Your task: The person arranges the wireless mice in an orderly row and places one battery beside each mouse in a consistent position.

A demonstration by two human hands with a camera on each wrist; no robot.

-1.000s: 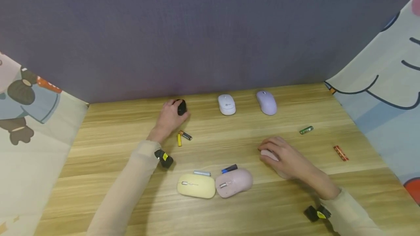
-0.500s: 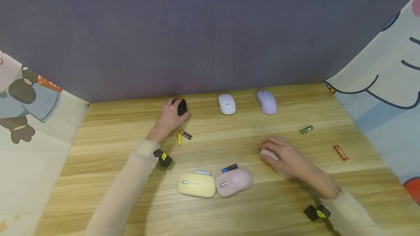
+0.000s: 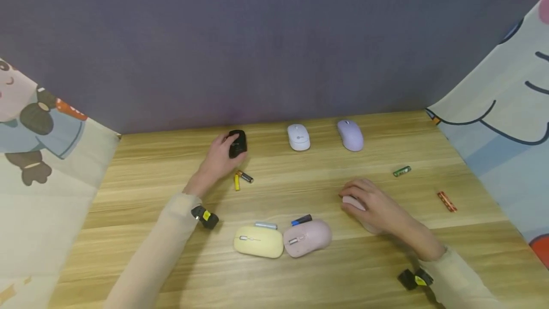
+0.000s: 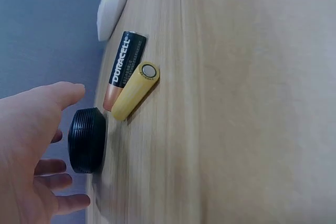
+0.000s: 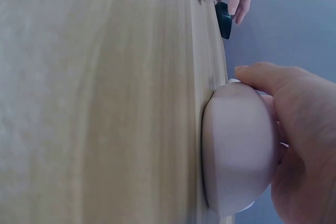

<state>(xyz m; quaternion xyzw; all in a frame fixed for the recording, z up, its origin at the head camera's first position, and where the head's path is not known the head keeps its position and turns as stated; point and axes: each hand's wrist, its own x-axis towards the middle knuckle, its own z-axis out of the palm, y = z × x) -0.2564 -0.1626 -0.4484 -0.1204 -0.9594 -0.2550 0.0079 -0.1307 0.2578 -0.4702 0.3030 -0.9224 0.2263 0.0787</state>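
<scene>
My left hand (image 3: 216, 160) is over a black computer mouse (image 3: 238, 146) near the table's back edge. In the left wrist view, its fingers are loosely extended and the thumb stands apart from the mouse's side. A Duracell battery (image 4: 126, 61) and a yellow battery (image 4: 135, 92) lie touching beside that mouse. My right hand (image 3: 374, 208) holds a pale pink mouse (image 5: 239, 145) flat on the table, thumb on one side and fingers curled on the other. Much of this mouse is hidden under the palm in the head view.
A white mouse (image 3: 298, 137) and a lilac mouse (image 3: 350, 135) stand at the back. Nearer, a yellow mouse (image 3: 259, 242) touches a pink mouse (image 3: 309, 238), with a silver battery (image 3: 266, 225) and a blue-black battery (image 3: 301, 220) behind. Green (image 3: 401, 171) and red (image 3: 447, 201) batteries lie right.
My left hand has loosened from the black mouse and drawn slightly back and left, so more of the mouse shows. The right hand keeps its place on the pale pink mouse.
</scene>
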